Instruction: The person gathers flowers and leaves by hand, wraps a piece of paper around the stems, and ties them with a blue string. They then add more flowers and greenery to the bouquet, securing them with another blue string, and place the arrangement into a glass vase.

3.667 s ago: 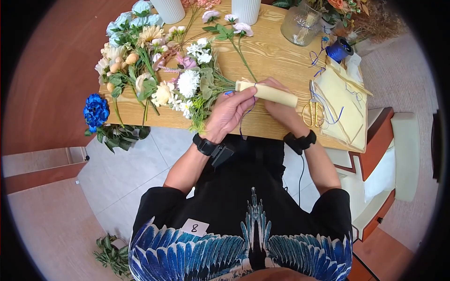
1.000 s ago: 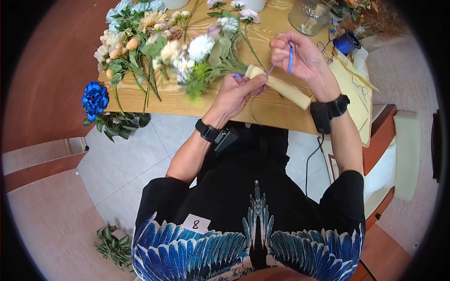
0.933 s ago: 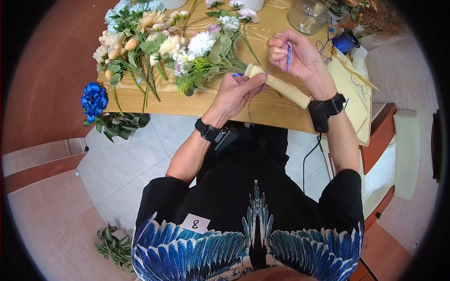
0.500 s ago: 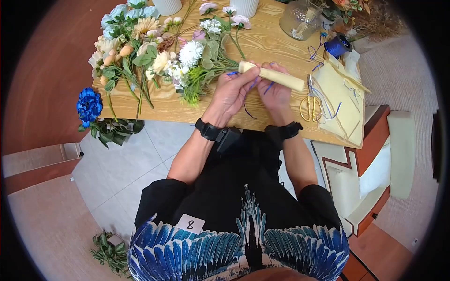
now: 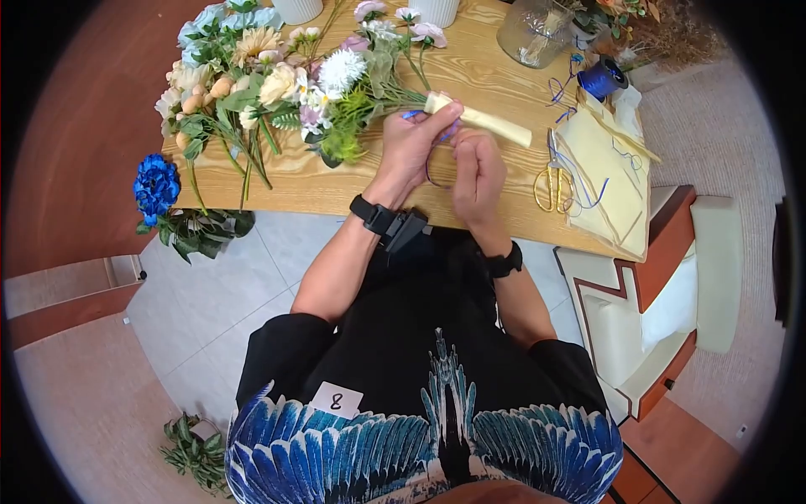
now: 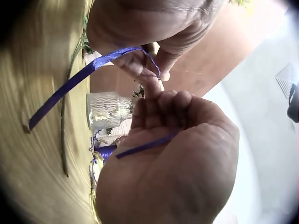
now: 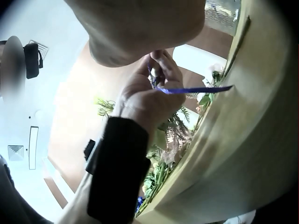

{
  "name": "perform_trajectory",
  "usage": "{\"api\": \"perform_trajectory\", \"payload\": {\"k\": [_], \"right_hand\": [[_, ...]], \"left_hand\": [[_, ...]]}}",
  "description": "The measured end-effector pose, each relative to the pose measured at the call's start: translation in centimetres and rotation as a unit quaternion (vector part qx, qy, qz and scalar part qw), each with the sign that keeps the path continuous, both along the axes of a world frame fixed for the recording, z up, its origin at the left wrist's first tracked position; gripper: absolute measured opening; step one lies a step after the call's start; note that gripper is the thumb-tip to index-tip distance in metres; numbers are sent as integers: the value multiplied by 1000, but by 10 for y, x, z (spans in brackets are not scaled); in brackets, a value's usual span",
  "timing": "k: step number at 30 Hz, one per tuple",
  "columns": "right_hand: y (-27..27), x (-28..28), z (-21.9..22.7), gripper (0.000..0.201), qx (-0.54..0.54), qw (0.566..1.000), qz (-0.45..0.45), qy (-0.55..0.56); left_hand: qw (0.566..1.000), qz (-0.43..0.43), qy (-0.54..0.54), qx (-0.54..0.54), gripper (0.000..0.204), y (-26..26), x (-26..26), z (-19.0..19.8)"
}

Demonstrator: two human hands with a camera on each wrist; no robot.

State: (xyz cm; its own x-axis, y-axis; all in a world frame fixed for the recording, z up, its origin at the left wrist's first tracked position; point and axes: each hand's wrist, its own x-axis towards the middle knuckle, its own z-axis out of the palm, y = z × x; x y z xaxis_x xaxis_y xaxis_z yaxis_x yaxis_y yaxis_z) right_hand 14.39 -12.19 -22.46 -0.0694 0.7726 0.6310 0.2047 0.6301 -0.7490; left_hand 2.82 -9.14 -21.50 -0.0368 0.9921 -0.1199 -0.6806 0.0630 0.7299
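My left hand [image 5: 407,151] grips the stems of a bouquet [image 5: 342,74] of white, cream and purple flowers with greenery. Cream paper [image 5: 491,125] is wrapped round the stems and sticks out to the right past my thumb. Blue ribbon [image 7: 196,90] loops at the left hand, and one tail hangs over the table in the left wrist view. Just right of it, my right hand [image 5: 480,178] has curled fingers pinching the ribbon's other part, whose end [image 6: 145,147] lies across the palm. The fingers partly hide the ribbon where it meets the paper.
Gold-handled scissors [image 5: 552,186] lie to the right beside cream paper sheets [image 5: 604,172]. Behind these are a blue ribbon spool [image 5: 602,78] and a glass vase [image 5: 531,38]. Loose flowers [image 5: 220,88] cover the left side, and a blue flower [image 5: 157,186] overhangs the table's left edge.
My right hand, earlier raised to the right with the ribbon drawn out, has come back down and toward the body, close beside the left hand. The left hand keeps its grip on the wrapped stems.
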Motion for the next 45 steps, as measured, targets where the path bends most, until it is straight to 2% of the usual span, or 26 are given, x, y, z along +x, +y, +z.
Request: {"api": "perform_trajectory", "payload": {"k": [3,5,11,14,16,17,19,20,22,23,25,26,28,29,30,32,33,37,39,42,45], "right_hand": [[-2,0,0,12,-27,999,26,-2],[1,0,-1,12,-30,999,41,3],[-5,-4,4,13,-27,999,30,-3],[-7,-5,17,14,-86,995,38,35],[-9,-2,37,15,-128,990,27,-48],[-10,1,40,15,-134,989,27,-47],[7,6,47,17,-71,991,49,-106],[14,10,52,17,-73,991,48,-105],[29,22,60,18,-253,957,135,-51],[38,26,64,18,-252,957,136,-51],[51,30,69,20,-370,901,225,37],[56,33,72,20,-371,900,225,38],[72,37,84,19,-515,808,261,114],[77,37,85,17,-540,793,250,129],[79,38,83,17,-539,794,251,129],[86,37,73,16,-586,743,239,216],[93,39,68,15,-602,717,267,228],[99,47,51,15,-611,704,279,232],[97,51,44,14,-643,644,294,293],[94,53,31,14,-637,624,334,304],[99,52,30,17,-661,601,346,286]], "left_hand": [[1000,7,18,-17,24,-4,2,-7],[999,17,7,35,20,-3,2,-8],[996,42,33,72,19,-4,8,-15],[995,39,54,71,20,-4,8,-22],[995,41,65,59,20,-3,6,-17],[995,39,77,44,20,-6,5,-18],[992,38,98,70,19,-7,1,-29],[988,34,119,92,18,-9,-1,-33],[992,2,107,68,18,-12,-7,-30],[994,-28,92,50,18,-10,-9,-26],[993,-48,94,46,19,-13,-15,-23],[992,-71,95,42,19,-15,-17,-22],[992,-74,86,54,19,-9,-19,-16],[993,-77,73,53,20,-16,-19,-19],[993,-76,74,55,20,-16,-21,-19],[990,-105,87,19,17,-16,-26,-17],[991,-103,86,17,17,-18,-26,-17],[993,-111,40,6,18,-18,-26,-13],[995,-103,16,-2,18,-23,-26,-11],[995,-100,10,2,20,-20,-23,-9],[993,-105,-15,-45,21,-19,-21,-13]]}}
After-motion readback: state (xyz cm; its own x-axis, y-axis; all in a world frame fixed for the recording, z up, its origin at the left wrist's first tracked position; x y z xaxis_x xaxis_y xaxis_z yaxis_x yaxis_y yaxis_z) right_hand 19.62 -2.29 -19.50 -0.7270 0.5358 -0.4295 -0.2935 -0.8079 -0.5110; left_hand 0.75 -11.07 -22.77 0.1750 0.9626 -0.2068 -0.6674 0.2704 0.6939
